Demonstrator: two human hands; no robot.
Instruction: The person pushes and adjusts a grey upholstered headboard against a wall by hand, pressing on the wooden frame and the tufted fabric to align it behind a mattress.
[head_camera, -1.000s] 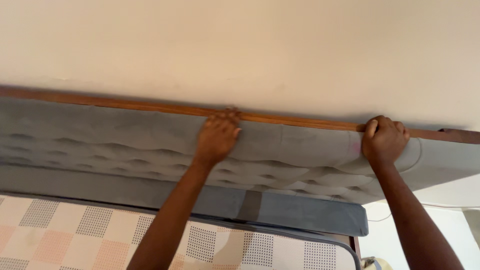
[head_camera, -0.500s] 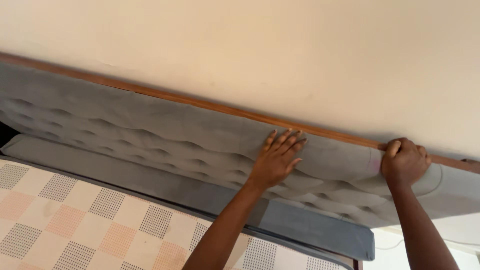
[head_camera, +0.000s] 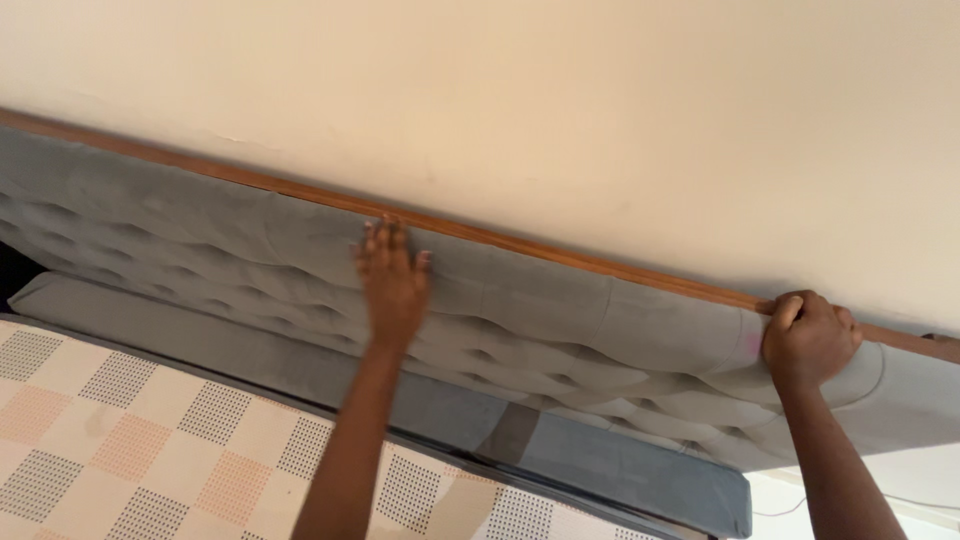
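Note:
A grey tufted headboard (head_camera: 560, 320) with a brown wooden top strip (head_camera: 600, 262) runs along a cream wall (head_camera: 560, 110). My left hand (head_camera: 392, 278) lies flat on the grey fabic near the upper edge, fingers together and pointing up at the strip. My right hand (head_camera: 808, 338) is curled over the headboard's top edge near its right end, gripping it. A small pink mark (head_camera: 748, 340) shows on the fabric just left of that hand.
A mattress (head_camera: 140, 440) with a checked pattern of white, peach and dotted squares lies at the lower left. A grey padded bolster (head_camera: 610, 465) runs between the mattress and the headboard. White wall shows at the lower right corner.
My left hand slid left along the headboard fabric, from near the right hand toward the middle, fingers now closer together. My right hand kept its grip on the top edge.

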